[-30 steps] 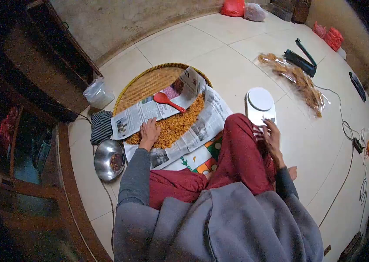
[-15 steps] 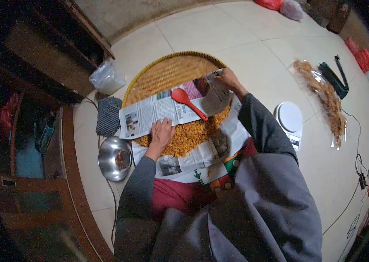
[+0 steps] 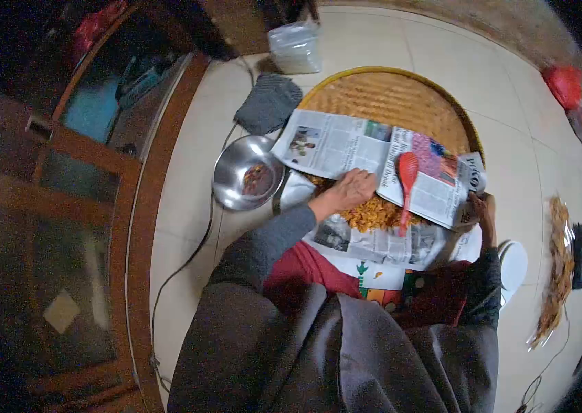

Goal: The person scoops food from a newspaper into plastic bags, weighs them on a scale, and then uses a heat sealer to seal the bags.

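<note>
A folded sheet of newspaper [image 3: 335,141] lies across a heap of orange-brown fried snack pieces [image 3: 371,215], with more newspaper [image 3: 380,246] spread under the heap. My left hand [image 3: 349,191] is at the sheet's near edge, fingers curled on the paper; its thumb is hard to see. At the right end, my right hand [image 3: 485,213] grips the corner of the same sheet. A red spoon [image 3: 408,168] rests on top of the newspaper, its handle reaching down over the snack. All this sits on a round woven bamboo tray [image 3: 380,93].
Left of the tray are a steel bowl [image 3: 232,168] with some bits inside, a grey folded cloth [image 3: 268,103] and a plastic container [image 3: 295,51]. To the right stand a white scale [image 3: 513,265], a clear bag of snack [image 3: 556,268] and a black sealer [image 3: 580,255]. A cable [image 3: 198,255] crosses the floor.
The view has swung, shifting the scene rightward. The folded newspaper has been drawn nearer over the snack, carrying the spoon. My right hand has come down closer to my body, still on the paper.
</note>
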Demonstrator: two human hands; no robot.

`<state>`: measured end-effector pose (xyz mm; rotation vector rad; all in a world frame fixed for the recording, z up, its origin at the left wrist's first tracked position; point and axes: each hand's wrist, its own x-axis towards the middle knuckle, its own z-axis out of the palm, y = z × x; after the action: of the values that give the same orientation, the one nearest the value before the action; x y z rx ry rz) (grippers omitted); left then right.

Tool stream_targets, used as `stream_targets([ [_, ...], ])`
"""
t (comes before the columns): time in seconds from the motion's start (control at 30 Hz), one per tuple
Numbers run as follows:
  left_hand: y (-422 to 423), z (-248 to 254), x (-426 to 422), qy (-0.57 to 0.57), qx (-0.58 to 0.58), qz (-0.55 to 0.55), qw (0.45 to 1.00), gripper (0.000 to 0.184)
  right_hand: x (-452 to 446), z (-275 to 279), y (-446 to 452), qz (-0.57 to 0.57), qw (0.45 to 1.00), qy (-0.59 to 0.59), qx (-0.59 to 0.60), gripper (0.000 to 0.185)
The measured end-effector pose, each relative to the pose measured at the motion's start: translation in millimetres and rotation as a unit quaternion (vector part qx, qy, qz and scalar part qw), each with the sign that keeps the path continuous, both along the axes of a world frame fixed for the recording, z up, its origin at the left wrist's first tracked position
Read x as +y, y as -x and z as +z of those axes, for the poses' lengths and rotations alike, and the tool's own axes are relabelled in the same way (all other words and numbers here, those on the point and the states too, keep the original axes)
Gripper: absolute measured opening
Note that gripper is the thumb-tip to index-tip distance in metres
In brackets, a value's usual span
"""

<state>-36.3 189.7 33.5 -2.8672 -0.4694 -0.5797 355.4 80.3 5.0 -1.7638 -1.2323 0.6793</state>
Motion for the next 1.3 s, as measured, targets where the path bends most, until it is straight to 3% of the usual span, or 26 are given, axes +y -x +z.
stream_targets([
  [0.03, 3, 9, -7, -0.012, -0.048, -0.003, 0.999, 0.006, 4, 19, 14, -0.066, 0.981, 0.080, -0.166, 0.031],
  [0.07, 6, 13, -10, -0.028, -0.096, -0.008, 0.995, 0.007, 7, 40, 26, -0.133, 0.923, 0.151, -0.328, 0.030],
  [0.17, -3, -14, -12, 0.127, -0.003, 0.084, 0.988, 0.011, 27, 94, 92, -0.155, 0.886, -0.066, -0.431, 0.032],
  [0.27, -1, -14, -17, 0.119, -0.142, 0.097, 0.978, 0.016, 68, 109, 172, 0.028, 0.905, -0.194, -0.378, 0.035],
  [0.3, -2, -29, -19, 0.165, -0.203, 0.110, 0.959, 0.008, 79, 117, 211, 0.091, 0.936, -0.166, -0.298, 0.038],
  [0.33, -2, -51, -16, 0.209, -0.200, 0.105, 0.952, 0.013, 91, 116, 245, 0.142, 0.935, -0.172, -0.276, 0.041],
  [0.4, -1, -40, -19, 0.265, -0.239, 0.112, 0.928, 0.017, 105, 133, 305, 0.230, 0.927, -0.198, -0.220, 0.033],
  [0.47, 2, -52, -18, 0.371, -0.170, 0.121, 0.905, 0.025, 132, 115, 336, 0.264, 0.921, -0.202, -0.202, 0.029],
  [0.53, 3, -207, -21, 0.628, -0.212, 0.165, 0.731, 0.030, 157, 93, 358, 0.322, 0.909, -0.212, -0.154, 0.026],
  [0.63, -22, -156, -14, 0.459, -0.192, 0.126, 0.858, 0.031, 201, 77, 378, 0.358, 0.900, -0.198, -0.149, 0.030],
  [0.7, -22, -113, -10, 0.363, -0.176, 0.115, 0.908, 0.032, 246, 52, 394, 0.343, 0.905, -0.186, -0.172, 0.032],
  [0.77, -13, -88, -8, 0.360, -0.159, 0.110, 0.913, 0.032, 300, 25, 412, 0.326, 0.910, -0.152, -0.207, 0.034],
  [0.8, -8, -80, -8, 0.366, -0.149, 0.106, 0.913, 0.031, 323, 12, 423, 0.303, 0.941, -0.105, -0.104, 0.038],
  [0.87, 1, -69, -12, 0.383, -0.129, 0.098, 0.910, 0.031, 352, -3, 442, 0.266, 0.948, -0.119, -0.128, 0.040],
  [0.93, 10, -62, -18, 0.402, -0.111, 0.088, 0.905, 0.031, 365, -8, 458, 0.238, 0.867, -0.229, -0.374, 0.041],
  [1.0, 21, -55, -24, 0.419, -0.098, 0.083, 0.899, 0.031, 391, -16, 473, 0.263, 0.880, -0.268, -0.291, 0.045],
  [1.07, 28, -49, -29, 0.435, -0.093, 0.076, 0.892, 0.031, 398, -21, 473, 0.264, 0.879, -0.284, -0.277, 0.049],
  [1.13, 30, -46, -32, 0.444, -0.094, 0.069, 0.888, 0.031, 390, 16, 467, 0.238, 0.865, -0.291, -0.331, 0.054],
  [1.17, 32, -45, -32, 0.447, -0.094, 0.068, 0.887, 0.031, 385, 11, 471, 0.246, 0.891, -0.214, -0.316, 0.060],
  [1.3, 34, -37, -36, 0.461, -0.093, 0.060, 0.881, 0.031, 348, -17, 518, 0.374, 0.833, -0.006, -0.407, 0.075],
])
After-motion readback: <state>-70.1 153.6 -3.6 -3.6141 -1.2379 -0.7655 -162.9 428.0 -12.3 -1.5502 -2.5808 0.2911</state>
